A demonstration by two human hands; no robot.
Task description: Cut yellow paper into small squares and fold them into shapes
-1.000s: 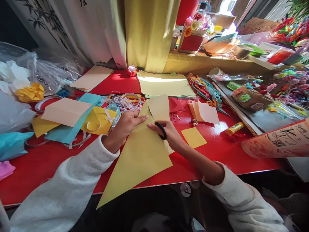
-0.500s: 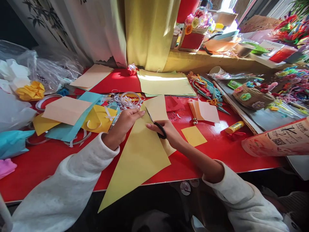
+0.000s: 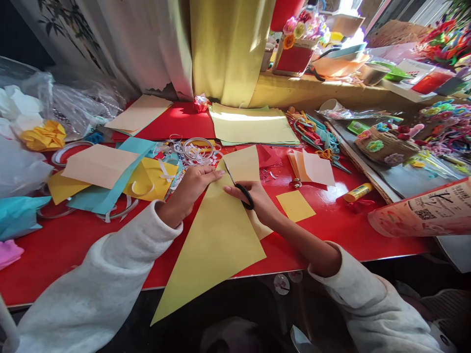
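Observation:
A large sheet of yellow paper (image 3: 211,245) hangs partly over the table's front edge. Its upper edge is pinched between the thumb and fingers of my left hand (image 3: 191,191). My right hand (image 3: 259,201) is closed on black-handled scissors (image 3: 246,196), whose blades point up and left along the sheet, close to my left thumb. Beyond the blades, a paler yellow flap (image 3: 245,164) lies to the right of the cut line, and part of it shows below my right wrist. My right fingers are partly hidden behind the handle and paper.
On the red table (image 3: 353,230), a small yellow square (image 3: 296,206), a glue stick (image 3: 358,192) and folded pink paper (image 3: 316,167) lie at right. A drink cup (image 3: 423,211) rests far right. Coloured sheets (image 3: 99,166) and paper scraps lie left; a paper stack (image 3: 255,125) is behind.
The yellow sheet's lower right corner and the flap have shifted slightly right. Both hands stay nearly in place, the scissors still at the sheet.

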